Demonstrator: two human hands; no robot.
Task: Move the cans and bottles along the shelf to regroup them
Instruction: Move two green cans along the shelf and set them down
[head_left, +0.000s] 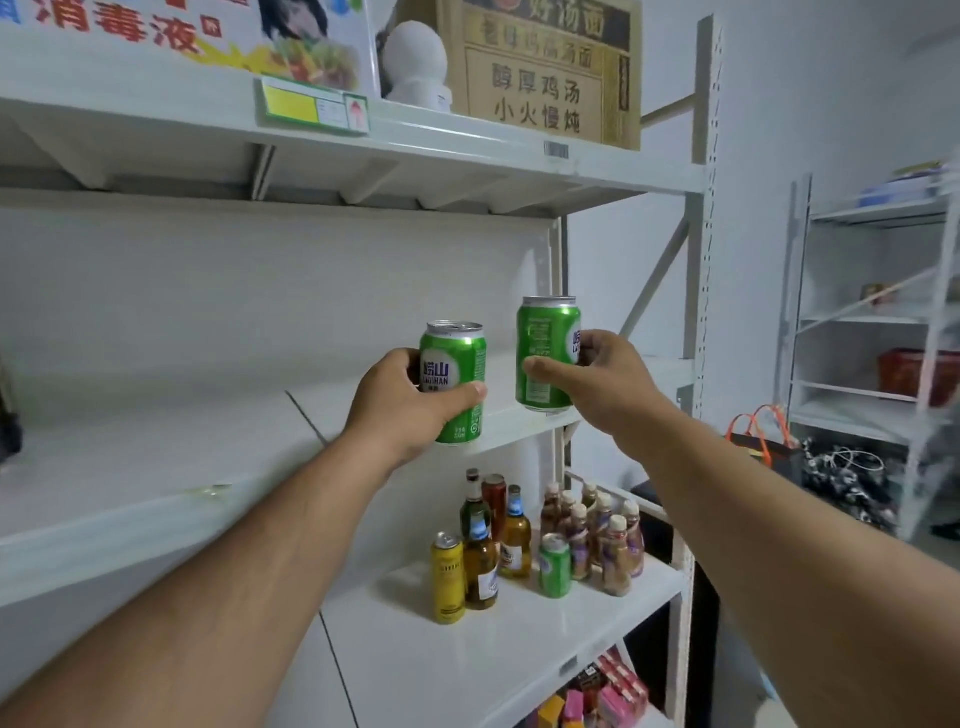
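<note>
Green cans: left can in left hand | right can in right hand

- The green can left of frame centre reads 崂山 in white, with "LAOSHAN" beneath it.
- The green can beside it to the right shows only 崂 and "LA" at its right edge; its small print is unreadable.
- The cardboard box at upper centre reads 醇厚鸡汤 and 小火慢炖.
- The poster at upper left reads 消毒液 in red.
</note>
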